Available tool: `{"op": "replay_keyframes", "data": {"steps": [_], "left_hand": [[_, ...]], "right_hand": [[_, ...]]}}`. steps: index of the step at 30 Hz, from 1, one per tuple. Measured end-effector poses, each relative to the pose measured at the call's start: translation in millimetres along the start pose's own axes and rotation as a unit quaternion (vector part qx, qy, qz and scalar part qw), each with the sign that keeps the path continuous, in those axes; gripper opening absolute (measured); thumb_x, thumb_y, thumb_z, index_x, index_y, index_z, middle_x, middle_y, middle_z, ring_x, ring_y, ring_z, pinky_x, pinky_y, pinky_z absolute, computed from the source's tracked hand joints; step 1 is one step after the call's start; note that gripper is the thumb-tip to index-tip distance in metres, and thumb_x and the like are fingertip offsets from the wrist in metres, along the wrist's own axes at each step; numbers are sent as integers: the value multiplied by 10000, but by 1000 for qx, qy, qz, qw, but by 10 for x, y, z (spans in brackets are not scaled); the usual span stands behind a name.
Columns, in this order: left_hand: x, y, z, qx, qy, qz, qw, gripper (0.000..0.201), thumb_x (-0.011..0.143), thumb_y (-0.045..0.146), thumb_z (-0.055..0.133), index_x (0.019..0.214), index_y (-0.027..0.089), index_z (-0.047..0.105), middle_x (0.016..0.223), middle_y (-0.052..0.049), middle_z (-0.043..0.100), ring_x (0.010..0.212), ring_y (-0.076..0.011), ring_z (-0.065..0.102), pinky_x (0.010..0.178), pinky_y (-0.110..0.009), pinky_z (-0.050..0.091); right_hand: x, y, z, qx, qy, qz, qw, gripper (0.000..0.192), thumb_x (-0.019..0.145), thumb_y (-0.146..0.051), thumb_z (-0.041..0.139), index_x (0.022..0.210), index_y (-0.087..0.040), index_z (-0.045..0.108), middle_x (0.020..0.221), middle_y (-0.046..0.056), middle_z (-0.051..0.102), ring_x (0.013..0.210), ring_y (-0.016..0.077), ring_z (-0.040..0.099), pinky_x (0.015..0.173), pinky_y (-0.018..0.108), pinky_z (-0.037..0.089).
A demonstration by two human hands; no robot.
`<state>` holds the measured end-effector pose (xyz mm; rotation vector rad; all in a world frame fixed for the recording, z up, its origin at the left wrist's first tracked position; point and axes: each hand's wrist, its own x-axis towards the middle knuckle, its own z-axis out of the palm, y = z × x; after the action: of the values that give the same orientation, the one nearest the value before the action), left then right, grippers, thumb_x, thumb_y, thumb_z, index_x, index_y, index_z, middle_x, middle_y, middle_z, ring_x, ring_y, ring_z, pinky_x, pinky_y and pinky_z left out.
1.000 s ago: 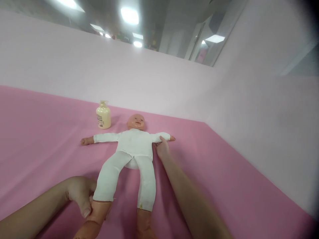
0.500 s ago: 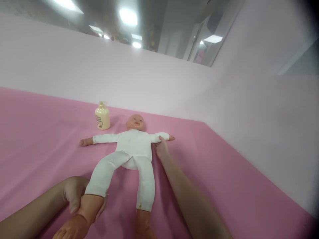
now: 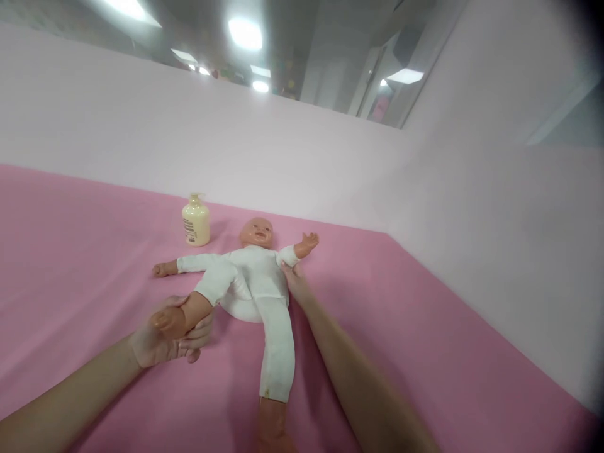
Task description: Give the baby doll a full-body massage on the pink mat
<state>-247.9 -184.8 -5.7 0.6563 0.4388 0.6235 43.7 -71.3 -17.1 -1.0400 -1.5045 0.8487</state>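
A baby doll (image 3: 262, 270) with a white cloth body lies on its back on the pink surface (image 3: 406, 327), its head towards the wall. My left hand (image 3: 172, 336) is wrapped round the lower leg at the left, which is bent up towards the doll's belly. The doll's other leg (image 3: 277, 352) lies straight towards me. At the right side of its chest, my right hand (image 3: 293, 277) grips the upper arm, with the thumb on top and most fingers hidden. The forearm beyond it tilts up, with the doll's small hand (image 3: 309, 240) raised.
A cream pump bottle (image 3: 195, 221) stands on the pink surface left of the doll's head. Behind it rises a pale wall (image 3: 283, 157) with a mirror or window (image 3: 321, 56) above. Another wall (image 3: 509, 239) borders the right side.
My left hand has pushed the doll's leg up and away from me, bending it. My right hand has shifted slightly left, and the doll's arm has bent upward.
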Motion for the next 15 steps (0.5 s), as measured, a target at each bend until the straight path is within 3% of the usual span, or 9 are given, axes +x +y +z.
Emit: {"op": "replay_keyframes", "data": {"steps": [4, 6, 15], "left_hand": [[86, -12, -11, -36, 57, -3, 998, 429, 753, 561, 519, 625, 152, 536, 550, 26, 386, 469, -87, 299, 483, -270, 425], [124, -40, -23, -17, 78, -13, 997, 436, 753, 560, 535, 632, 141, 546, 549, 22, 387, 482, -92, 312, 492, -263, 413], [142, -97, -6, 32, 80, -12, 996, 464, 759, 571, 526, 674, 120, 594, 520, 25, 375, 486, -104, 302, 540, -293, 427]], "right_hand": [[-25, -17, 5, -178, -87, -95, 976, 435, 859, -259, 511, 1291, -266, 561, 1327, 67, 511, 1308, 238, 384, 1159, 455, 251], [-41, -44, 7, -225, -111, -126, 960, 476, 850, -166, 453, 1299, -286, 558, 1340, 62, 479, 1319, 228, 355, 1164, 456, 227], [-39, -98, 22, -258, -115, -134, 950, 550, 799, -90, 408, 1286, -278, 580, 1317, 69, 474, 1282, 240, 383, 1136, 458, 251]]}}
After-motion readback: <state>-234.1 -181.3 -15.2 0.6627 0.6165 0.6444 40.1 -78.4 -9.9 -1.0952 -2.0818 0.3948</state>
